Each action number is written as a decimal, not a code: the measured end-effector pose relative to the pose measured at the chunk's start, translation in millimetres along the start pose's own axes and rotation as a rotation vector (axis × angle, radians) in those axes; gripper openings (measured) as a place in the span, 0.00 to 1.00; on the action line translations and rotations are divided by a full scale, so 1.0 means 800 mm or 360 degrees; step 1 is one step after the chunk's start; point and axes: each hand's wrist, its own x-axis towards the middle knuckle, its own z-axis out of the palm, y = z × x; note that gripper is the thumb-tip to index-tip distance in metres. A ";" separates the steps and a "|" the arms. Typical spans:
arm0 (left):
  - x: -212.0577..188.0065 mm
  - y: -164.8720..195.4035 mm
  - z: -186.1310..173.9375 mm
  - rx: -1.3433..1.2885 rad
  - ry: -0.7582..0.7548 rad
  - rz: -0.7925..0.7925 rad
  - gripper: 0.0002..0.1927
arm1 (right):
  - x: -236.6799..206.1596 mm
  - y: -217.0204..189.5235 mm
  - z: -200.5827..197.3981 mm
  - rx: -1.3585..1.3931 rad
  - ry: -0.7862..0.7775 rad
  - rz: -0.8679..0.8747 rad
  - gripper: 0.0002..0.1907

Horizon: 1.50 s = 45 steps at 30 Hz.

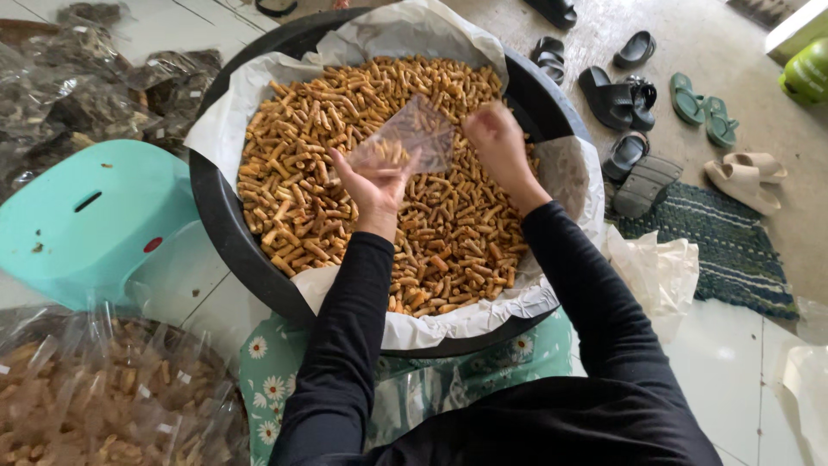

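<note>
Two hands worked over a black tub (216,216) of golden snack sticks (379,181).
I logged the left hand (373,185) gripping a small clear bag (412,138) by its lower edge above the paper-lined tub; the right hand (496,142) pinched the bag's far side, fingers closed. A turquoise stool (86,220) stood left, filled packets (103,397) below it, sandals (638,95) lay to the right.

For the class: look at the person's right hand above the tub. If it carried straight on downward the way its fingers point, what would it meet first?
Probably the heap of golden snack sticks in the paper-lined black tub; the right hand points down just above them, beside the clear bag. Depth is unclear.
</note>
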 end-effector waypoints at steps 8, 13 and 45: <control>0.003 0.007 -0.004 -0.0291 -0.0433 0.0009 0.56 | -0.124 0.061 0.007 -0.1190 -0.1916 0.0388 0.44; 0.023 0.005 -0.016 -0.0382 -0.0106 0.0087 0.58 | -0.139 0.060 0.000 -0.0710 -0.2033 0.0204 0.40; 0.020 0.002 -0.010 0.0249 -0.0222 0.0438 0.32 | 0.030 -0.007 -0.050 -0.0399 -0.0311 -0.0043 0.06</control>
